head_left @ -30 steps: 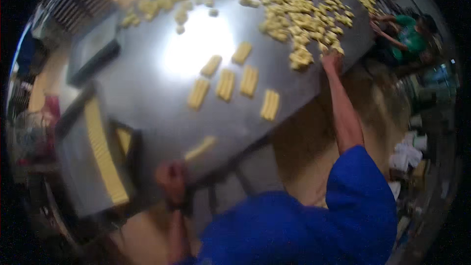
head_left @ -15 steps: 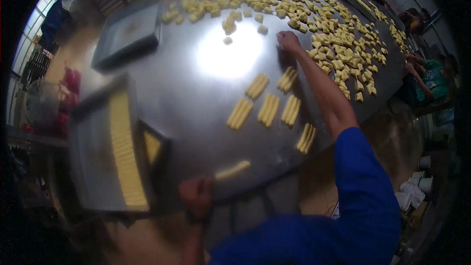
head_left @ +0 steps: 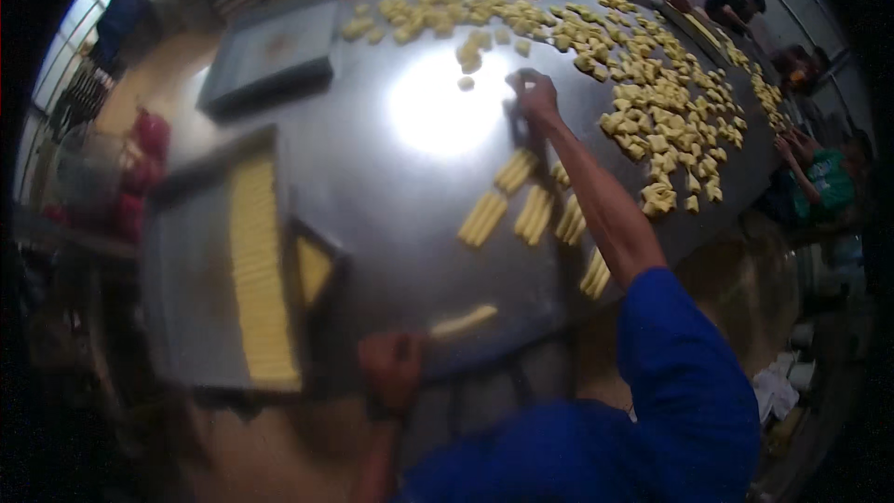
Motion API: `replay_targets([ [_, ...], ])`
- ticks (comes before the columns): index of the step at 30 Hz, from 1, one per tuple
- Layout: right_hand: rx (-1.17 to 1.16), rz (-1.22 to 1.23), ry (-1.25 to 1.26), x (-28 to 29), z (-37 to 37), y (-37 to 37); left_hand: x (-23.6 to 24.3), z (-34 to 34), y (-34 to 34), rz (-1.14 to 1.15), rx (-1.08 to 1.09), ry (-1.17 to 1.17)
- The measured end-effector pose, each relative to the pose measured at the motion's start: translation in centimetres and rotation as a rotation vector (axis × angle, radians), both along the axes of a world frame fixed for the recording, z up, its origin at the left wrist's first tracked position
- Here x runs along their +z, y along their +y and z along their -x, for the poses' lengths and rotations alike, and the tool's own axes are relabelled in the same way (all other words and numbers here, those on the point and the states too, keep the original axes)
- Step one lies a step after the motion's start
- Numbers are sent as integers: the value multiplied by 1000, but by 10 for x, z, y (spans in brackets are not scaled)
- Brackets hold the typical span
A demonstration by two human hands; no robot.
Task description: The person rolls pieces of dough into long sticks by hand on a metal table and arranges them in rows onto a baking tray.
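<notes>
My left hand [head_left: 391, 368] is blurred and curled into a fist at the table's near edge; what it holds, if anything, is hidden. Beside its knuckles lies a single rolled strip of dough [head_left: 464, 320]; I cannot tell whether they touch. My right hand [head_left: 535, 93] is stretched far over the metal table, its fingers bent with a gap at the thumb and nothing visible between them. Just beyond it lies a loose lump of yellow dough [head_left: 523, 47]. Under and left of my right forearm lie several grouped dough sticks [head_left: 482, 219], partly covered by the arm.
Many dough lumps [head_left: 656, 116] spread over the far and right table. At left stand a tray [head_left: 158, 289] with a row of dough sticks, a smaller container [head_left: 337, 270] partly behind it, and another tray [head_left: 265, 98]. Other people [head_left: 824, 177] work along the far right side.
The whole view has shifted, so the table appears further right and a little lower. My right hand has moved left across the table, away from the main dough pile. My left hand stays beside the strip.
</notes>
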State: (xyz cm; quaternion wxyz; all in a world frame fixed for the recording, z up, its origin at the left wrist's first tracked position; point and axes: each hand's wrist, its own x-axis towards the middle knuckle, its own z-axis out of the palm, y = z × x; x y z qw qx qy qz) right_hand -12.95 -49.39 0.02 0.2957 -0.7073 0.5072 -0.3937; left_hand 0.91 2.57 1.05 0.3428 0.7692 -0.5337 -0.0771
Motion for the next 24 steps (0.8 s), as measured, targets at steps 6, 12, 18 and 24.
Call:
replay_targets([
  [6, 481, -300, -54, 63, 7, 206, 27, -4, -49, 130, 128, 997],
  [12, 679, -7, -86, 113, 18, 318, 44, 3, -106, 249, -107, 1297],
  [18, 739, 62, -38, 128, 17, 331, 64, 5, -86, 241, -258, 1089],
  [24, 818, -766, -178, 126, 7, 314, 60, -18, -90, 294, -259, 769],
])
